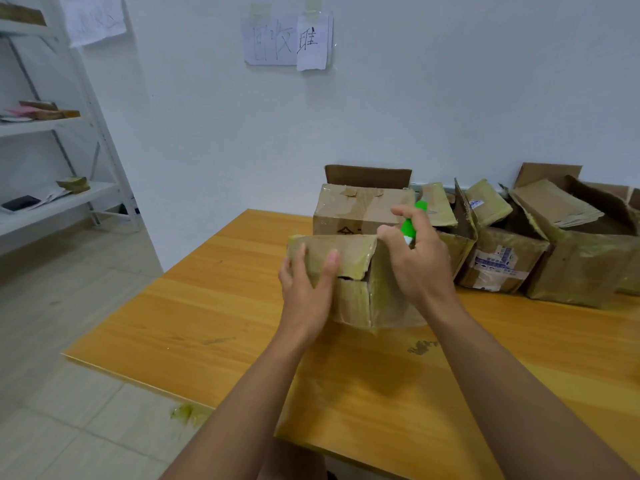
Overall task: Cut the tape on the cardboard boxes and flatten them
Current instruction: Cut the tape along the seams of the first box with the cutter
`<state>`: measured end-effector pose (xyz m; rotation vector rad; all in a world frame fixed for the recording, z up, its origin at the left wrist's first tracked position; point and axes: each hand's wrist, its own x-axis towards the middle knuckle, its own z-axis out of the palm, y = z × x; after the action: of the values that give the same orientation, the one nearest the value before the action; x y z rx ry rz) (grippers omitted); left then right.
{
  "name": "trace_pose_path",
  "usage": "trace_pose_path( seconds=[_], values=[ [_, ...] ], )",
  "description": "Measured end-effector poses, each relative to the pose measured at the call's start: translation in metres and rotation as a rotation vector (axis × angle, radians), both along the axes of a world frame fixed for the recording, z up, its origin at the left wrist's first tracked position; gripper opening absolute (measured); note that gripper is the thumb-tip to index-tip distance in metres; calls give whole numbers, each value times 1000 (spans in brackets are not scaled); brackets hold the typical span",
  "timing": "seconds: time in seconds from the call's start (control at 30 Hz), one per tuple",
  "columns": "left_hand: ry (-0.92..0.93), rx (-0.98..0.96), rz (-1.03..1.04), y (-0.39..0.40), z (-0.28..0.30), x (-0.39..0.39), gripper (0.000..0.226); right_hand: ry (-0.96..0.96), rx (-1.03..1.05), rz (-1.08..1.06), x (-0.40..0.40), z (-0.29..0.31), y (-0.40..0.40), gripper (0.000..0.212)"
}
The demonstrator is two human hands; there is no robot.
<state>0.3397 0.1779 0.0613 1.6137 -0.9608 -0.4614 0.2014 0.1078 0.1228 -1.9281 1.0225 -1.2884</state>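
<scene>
A small taped cardboard box [353, 299] stands on the wooden table [214, 317] in front of me, its top flap [343, 252] lifted and split from the side. My left hand [306, 289] holds the left end of that flap, thumb and fingers on it. Over the box's right corner, my right hand [414, 261] grips a green cutter [412, 220] whose tip sticks up past the fingers. How the blade meets the box is hidden by the hand.
A bigger taped box [356, 206] stands just behind the small one. Several opened, crumpled boxes [502, 258] line the wall to the right. A white shelf rack [52, 133] stands at the left. A scrap of tape [187, 414] hangs at the table's near edge.
</scene>
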Motion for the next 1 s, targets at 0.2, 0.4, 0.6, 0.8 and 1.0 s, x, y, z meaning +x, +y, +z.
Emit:
trace_pose_path(
  seconds=[0.2, 0.4, 0.6, 0.8, 1.0],
  values=[
    [-58, -40, -18, 2, -1, -5, 102, 253, 77, 70, -10, 6, -2, 28],
    [-198, -251, 69, 0, 8, 3, 77, 236, 167, 198, -21, -2, 3, 27],
    [-380, -290, -49, 0, 21, 14, 76, 323, 237, 196, -29, 2, -2, 35],
    [-232, -126, 71, -6, 22, -1, 100, 395, 199, 114, -20, -8, 0, 38],
    [-407, -241, 52, -4, 33, 4, 105, 172, 63, 131, -20, -14, 2, 40]
  ],
)
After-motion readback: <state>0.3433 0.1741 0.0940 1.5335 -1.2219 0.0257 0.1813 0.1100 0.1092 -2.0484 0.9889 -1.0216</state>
